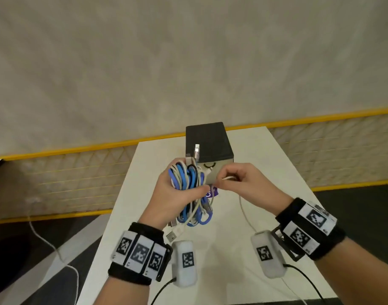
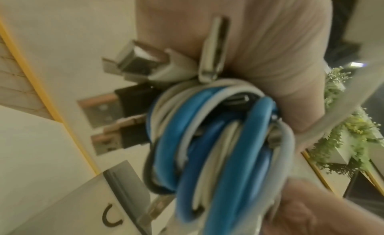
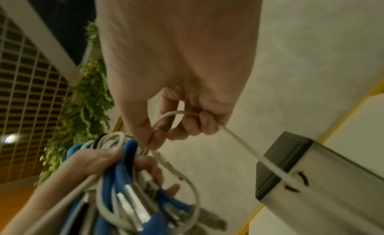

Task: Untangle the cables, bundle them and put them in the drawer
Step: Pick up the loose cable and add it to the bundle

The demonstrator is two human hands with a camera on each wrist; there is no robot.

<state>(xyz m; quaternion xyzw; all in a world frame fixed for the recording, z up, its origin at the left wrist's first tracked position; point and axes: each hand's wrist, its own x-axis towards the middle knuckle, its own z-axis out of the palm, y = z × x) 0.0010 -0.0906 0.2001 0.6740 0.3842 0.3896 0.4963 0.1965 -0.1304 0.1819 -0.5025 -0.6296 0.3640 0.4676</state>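
Note:
My left hand (image 1: 177, 192) grips a bundle of looped blue, white and black cables (image 1: 189, 190) above the white table (image 1: 265, 164). USB plugs stick out of the bundle's top (image 1: 196, 151) and hang below it (image 1: 172, 235). In the left wrist view the same cable bundle (image 2: 216, 140) fills the frame, with USB plugs (image 2: 104, 107) to its left. My right hand (image 1: 239, 180) pinches a loose white cable (image 1: 229, 178) right beside the bundle; the white cable (image 3: 245, 144) trails from my right hand's fingers (image 3: 195, 123). The small drawer box (image 1: 208, 142), black on top, stands just behind both hands, its drawer closed.
The white cable's tail (image 1: 243, 212) hangs down toward the table on the right. A purple label (image 1: 211, 192) shows under the hands. Beyond the table's far edge runs a yellow-framed mesh fence (image 1: 78, 172). Green plants (image 3: 83, 107) appear in the wrist views.

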